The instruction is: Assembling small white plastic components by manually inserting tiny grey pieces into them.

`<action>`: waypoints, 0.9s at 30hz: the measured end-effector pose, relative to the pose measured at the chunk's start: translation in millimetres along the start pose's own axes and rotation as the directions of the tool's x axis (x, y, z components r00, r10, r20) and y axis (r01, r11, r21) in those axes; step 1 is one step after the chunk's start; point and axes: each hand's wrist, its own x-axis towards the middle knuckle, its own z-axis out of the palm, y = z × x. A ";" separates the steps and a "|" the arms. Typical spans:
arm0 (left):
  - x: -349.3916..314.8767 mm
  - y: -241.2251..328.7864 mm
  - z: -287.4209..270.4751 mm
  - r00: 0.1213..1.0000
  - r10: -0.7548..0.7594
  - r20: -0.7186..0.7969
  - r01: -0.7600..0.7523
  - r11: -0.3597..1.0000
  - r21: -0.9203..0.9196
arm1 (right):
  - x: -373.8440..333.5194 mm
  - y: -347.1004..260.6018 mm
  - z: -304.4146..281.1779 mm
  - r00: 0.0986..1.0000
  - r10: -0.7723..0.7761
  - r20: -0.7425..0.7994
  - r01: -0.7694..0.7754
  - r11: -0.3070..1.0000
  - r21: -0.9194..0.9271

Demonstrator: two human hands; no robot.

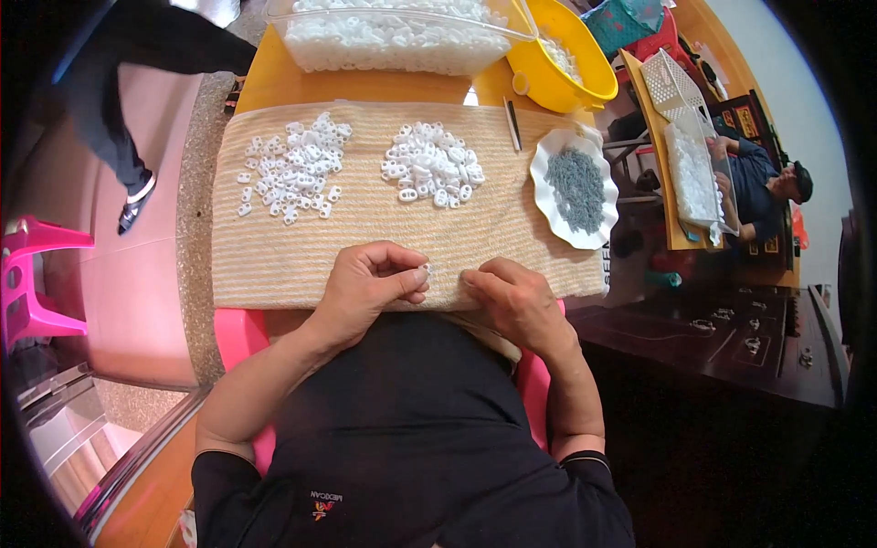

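Note:
My left hand (376, 279) is over the near edge of a striped towel (274, 260), thumb and fingers pinched on a small white plastic piece (427, 268). Most of that piece is hidden by the fingertips. A short way to its right, my right hand (519, 297) has its thumb and forefinger pressed together; what they hold, if anything, is too small to make out. Beyond the hands lie two heaps of small white oval plastic pieces with holes, a spread-out left heap (297, 169) and a tighter middle heap (431, 166). A white scalloped plate (541, 187) holds many tiny grey parts (575, 190).
A clear bin (402, 55) of white pieces and a yellow basin (598, 78) stand at the far side. A thin black-and-white stick (513, 125) lies beside the plate. Another person (772, 192) sits at the right; someone's leg (114, 137) shows at the left, near a pink stool (41, 274).

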 end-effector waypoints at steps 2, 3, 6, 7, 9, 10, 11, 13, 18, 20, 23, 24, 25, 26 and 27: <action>-0.3 0.1 0.3 1.000 0.008 0.002 -0.008 1.000 0.001 | 3.6 -5.1 -4.9 0.999 0.011 0.034 -0.011 1.000 -0.007; -0.3 0.2 0.6 1.000 0.001 0.000 -0.001 1.000 -0.002 | 4.8 -6.2 -6.1 0.997 0.024 0.069 -0.023 1.000 -0.014; 0.2 -1.2 -0.4 1.000 0.009 0.005 -0.009 1.000 -0.003 | 6.1 -2.2 -4.6 0.991 0.070 0.111 -0.070 0.998 -0.005; 0.4 -1.6 -0.7 1.000 0.024 0.014 -0.024 1.000 0.000 | 6.2 0.1 -2.1 0.991 0.070 0.110 -0.070 0.998 -0.005; 0.0 -0.6 0.1 1.000 0.007 0.005 -0.007 1.000 -0.005 | 6.7 4.7 3.1 0.996 0.092 -0.016 -0.089 0.987 0.136; -0.3 -0.2 0.3 1.000 -0.009 -0.005 0.009 1.000 -0.010 | 7.9 5.3 3.1 0.996 0.091 -0.015 -0.088 0.987 0.137; -0.3 -0.5 -0.1 1.000 -0.009 -0.006 0.009 1.000 -0.010 | 9.2 5.9 3.2 0.990 0.137 0.007 -0.135 0.960 0.246; 0.4 -1.4 -1.3 1.000 0.017 0.007 -0.017 1.000 0.000 | 10.0 5.9 5.0 0.983 0.182 0.033 -0.182 0.918 0.352; 0.1 0.1 -0.5 1.000 -0.015 0.000 0.015 1.000 -0.014 | 9.1 12.4 15.4 0.924 0.357 0.136 -0.344 0.623 0.703; -0.2 0.2 -0.6 1.000 -0.011 0.003 0.011 1.000 -0.013 | 8.4 13.9 19.4 0.923 0.360 0.137 -0.340 0.593 0.730; -0.7 0.3 -1.4 0.999 -0.030 0.010 0.030 0.999 -0.010 | 8.7 17.0 25.0 0.924 0.355 0.141 -0.330 0.556 0.763; -0.6 0.4 -1.4 1.000 -0.023 0.010 0.023 1.000 0.005 | 9.4 17.6 26.6 0.926 0.349 0.143 -0.326 0.550 0.769; -0.5 0.5 -1.3 1.000 -0.017 0.010 0.016 1.000 0.020 | 10.6 16.1 26.9 0.927 0.347 0.145 -0.326 0.549 0.770; -0.6 1.4 -1.0 1.000 -0.017 0.006 0.016 1.000 0.020 | 11.9 13.4 26.3 0.927 0.345 0.145 -0.321 0.536 0.781; -1.2 2.8 0.0 0.999 -0.037 0.002 0.036 0.999 0.018 | 12.5 11.5 26.1 0.928 0.344 0.146 -0.318 0.522 0.792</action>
